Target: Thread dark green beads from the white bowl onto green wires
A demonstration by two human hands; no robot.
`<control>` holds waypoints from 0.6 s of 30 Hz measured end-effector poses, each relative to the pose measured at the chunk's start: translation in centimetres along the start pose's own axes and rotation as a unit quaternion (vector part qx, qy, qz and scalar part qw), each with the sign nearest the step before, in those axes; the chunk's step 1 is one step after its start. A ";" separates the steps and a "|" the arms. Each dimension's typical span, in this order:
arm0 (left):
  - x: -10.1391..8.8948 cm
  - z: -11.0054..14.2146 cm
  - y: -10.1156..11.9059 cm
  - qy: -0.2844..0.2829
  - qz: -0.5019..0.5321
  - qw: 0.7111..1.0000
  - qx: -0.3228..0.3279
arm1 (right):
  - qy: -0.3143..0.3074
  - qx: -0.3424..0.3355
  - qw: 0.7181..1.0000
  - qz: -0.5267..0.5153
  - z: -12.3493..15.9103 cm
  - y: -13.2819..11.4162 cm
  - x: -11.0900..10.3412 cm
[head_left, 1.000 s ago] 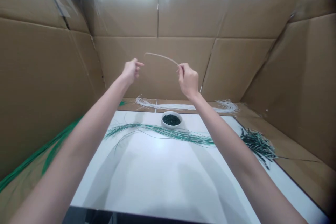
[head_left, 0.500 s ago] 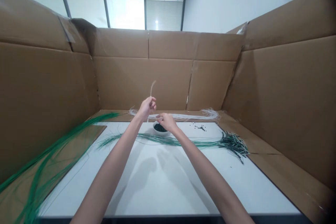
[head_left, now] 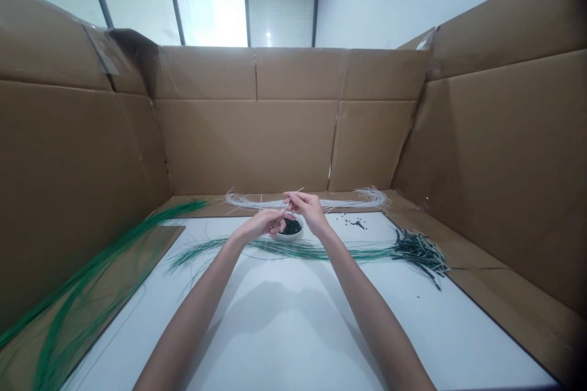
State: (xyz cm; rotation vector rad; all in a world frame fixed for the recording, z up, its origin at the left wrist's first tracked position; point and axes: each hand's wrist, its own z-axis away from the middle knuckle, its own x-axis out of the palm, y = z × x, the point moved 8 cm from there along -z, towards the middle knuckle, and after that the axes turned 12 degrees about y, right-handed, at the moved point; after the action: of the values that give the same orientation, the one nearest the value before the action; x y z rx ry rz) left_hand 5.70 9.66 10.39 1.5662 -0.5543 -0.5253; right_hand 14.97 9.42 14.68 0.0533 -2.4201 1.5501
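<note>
My left hand [head_left: 263, 224] is at the left rim of a small white bowl [head_left: 297, 237], its fingers bent and closed on a thin pale strand. Above the bowl and slightly farther back, my right hand [head_left: 306, 206] pinches with thumb and index finger, the strand's thin tip [head_left: 299, 190] poking out past them. The two hands are close together, fingertips nearly meeting. Small dark beads [head_left: 290, 228] fill the bowl, partly covered by my left fingers. Most of the strand is hidden by the fingers, and it is too fine to trace fully.
Green strands [head_left: 339, 253] lie across the white board [head_left: 284, 330], ending at right in dark beaded ends [head_left: 419, 250]. Loose beads [head_left: 353, 222] are scattered behind. A white strand bundle [head_left: 247, 201] lies at the back, another green bundle [head_left: 105, 250] at left. Cardboard walls [head_left: 247, 140] surround the board.
My left hand has come down from its raised position to the bowl, the strand lowered with it. My right hand has moved up and slightly right, off the beads. The view has shifted slightly.
</note>
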 end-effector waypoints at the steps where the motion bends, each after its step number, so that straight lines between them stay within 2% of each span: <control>1: 0.1 0.0 -0.2 -0.004 0.006 1.000 -0.006 | -0.008 -0.001 1.000 0.008 0.1 0.1 0.1; 8: 0.2 0.0 -1.2 -0.016 0.017 0.999 -0.026 | -0.025 -0.052 0.995 0.077 0.2 -0.9 0.4; 12: 0.4 0.1 -1.4 -0.025 -0.001 0.999 -0.032 | -0.033 -0.045 0.995 0.078 0.1 -0.4 0.5; 14: 0.2 0.1 -1.5 -0.020 -0.019 0.999 -0.026 | 0.000 -0.039 0.998 0.058 -0.3 -0.1 -0.3; 18: -1.4 -0.1 -0.7 0.034 -0.061 0.997 0.028 | 0.130 -0.065 0.989 0.008 -1.5 -1.1 -4.1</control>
State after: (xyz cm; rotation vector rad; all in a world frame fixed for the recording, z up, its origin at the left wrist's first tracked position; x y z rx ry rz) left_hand 4.71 10.70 9.70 1.6729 -0.4260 -0.5507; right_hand 19.40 9.86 15.30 -0.1822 -2.3104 1.3103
